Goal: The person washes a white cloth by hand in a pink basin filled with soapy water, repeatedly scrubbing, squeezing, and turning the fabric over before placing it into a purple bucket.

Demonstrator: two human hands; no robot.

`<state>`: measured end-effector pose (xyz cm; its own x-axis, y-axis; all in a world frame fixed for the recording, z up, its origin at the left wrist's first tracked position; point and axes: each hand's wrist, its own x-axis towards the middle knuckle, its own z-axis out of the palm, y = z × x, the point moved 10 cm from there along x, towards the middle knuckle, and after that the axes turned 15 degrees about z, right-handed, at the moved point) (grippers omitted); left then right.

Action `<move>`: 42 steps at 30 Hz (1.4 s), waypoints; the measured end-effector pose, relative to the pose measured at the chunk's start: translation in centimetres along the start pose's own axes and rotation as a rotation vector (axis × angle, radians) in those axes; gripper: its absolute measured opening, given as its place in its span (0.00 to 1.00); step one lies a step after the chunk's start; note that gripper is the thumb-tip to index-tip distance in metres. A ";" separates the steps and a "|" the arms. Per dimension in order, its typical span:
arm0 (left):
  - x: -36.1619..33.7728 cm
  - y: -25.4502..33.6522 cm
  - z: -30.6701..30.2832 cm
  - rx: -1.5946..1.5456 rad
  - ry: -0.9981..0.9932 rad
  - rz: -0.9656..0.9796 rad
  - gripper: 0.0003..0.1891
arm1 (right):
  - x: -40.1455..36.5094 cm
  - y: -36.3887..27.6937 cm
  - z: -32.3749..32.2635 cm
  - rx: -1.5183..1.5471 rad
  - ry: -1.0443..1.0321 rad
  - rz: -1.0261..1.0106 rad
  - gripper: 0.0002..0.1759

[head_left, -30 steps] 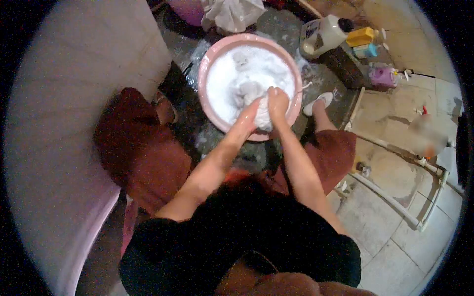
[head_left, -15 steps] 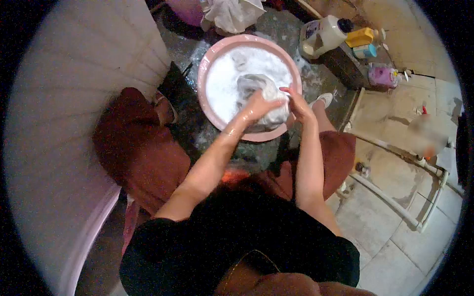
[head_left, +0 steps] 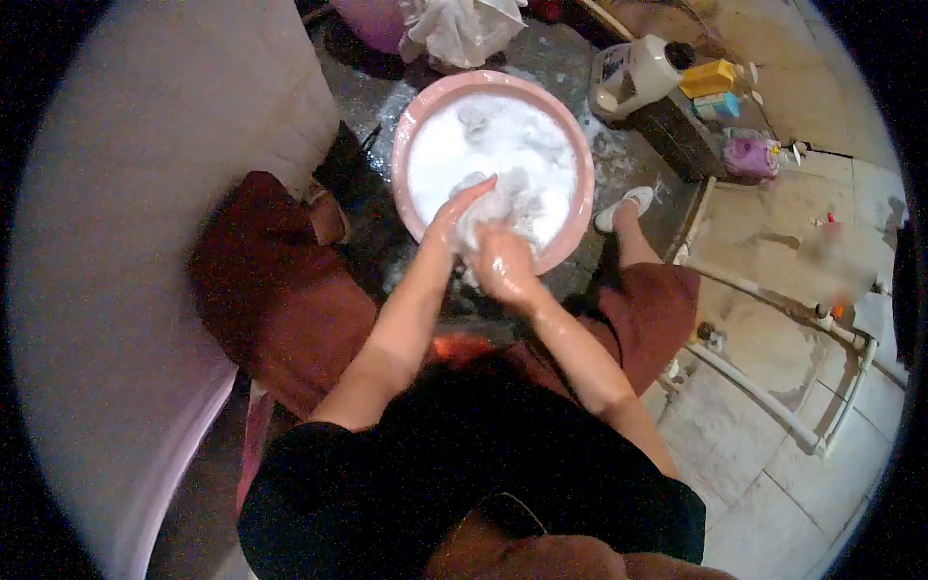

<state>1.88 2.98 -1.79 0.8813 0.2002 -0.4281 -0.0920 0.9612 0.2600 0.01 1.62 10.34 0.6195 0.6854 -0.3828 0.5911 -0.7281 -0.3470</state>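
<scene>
A pink basin (head_left: 407, 126) full of white suds stands on the wet floor before me. At its near side, a wet, pale cloth (head_left: 495, 205) is bunched between my two hands. My left hand (head_left: 458, 215) grips its left side, with one digit stretched up along it and the other fingers hidden. Closed like a fist, my right hand (head_left: 505, 263) holds the cloth's lower end near the basin's front rim. Soapy water glistens on the right hand and wrist. Another bit of greyish fabric (head_left: 473, 118) pokes through the foam at the back.
Behind the basin, a whitish cloth (head_left: 462, 29) hangs beside a purple container (head_left: 371, 21). A large jug (head_left: 640, 75), a yellow bottle (head_left: 709, 79) and a pink-purple bottle (head_left: 751, 157) stand at the right. White pipes (head_left: 759, 398) run along the tiled wall; my legs flank the basin.
Both hands have moved left and toward me with the cloth. My right hand has gone from the cloth's right side to its near end, now below my left hand.
</scene>
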 end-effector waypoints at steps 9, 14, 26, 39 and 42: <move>0.5 -2.2 0.0 0.558 0.010 0.294 0.16 | 5.6 15.3 -0.3 0.255 0.295 0.605 0.21; 2.4 -3.3 -3.6 0.129 0.296 0.205 0.16 | 1.4 3.1 -3.5 0.347 0.330 0.116 0.19; -2.3 6.1 16.8 0.924 -0.302 0.830 0.18 | 3.7 16.7 -9.5 1.432 -0.188 0.306 0.26; 1.6 -2.4 -1.5 -0.116 0.337 0.120 0.26 | 7.0 13.6 0.0 0.427 0.156 0.234 0.21; 2.2 0.4 1.7 -0.096 -0.011 0.013 0.25 | 0.6 2.0 -1.9 0.215 0.125 0.123 0.19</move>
<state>4.54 3.46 -1.13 0.8847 0.2113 -0.4156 -0.1469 0.9724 0.1815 2.52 0.60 11.09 0.7467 0.5781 -0.3290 0.3926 -0.7823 -0.4837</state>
